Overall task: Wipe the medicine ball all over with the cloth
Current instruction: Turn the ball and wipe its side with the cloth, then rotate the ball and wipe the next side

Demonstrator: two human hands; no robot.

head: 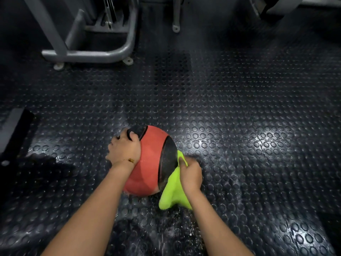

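Left hand (124, 150): fingers curled round the medicine ball (150, 163). Right hand (191, 175): fingers clenched on the cloth (170, 194), pressing it against the ball beside them.

Nothing to read here, not a word, number or logo anywhere. The medicine ball (150, 163) turns only plain red and black panels to the camera, and the lime-green cloth (170, 193) carries no print or tag that shows. The grey machine frame (88, 56) at the top is dim and blurred, and no marking on it can be made out.
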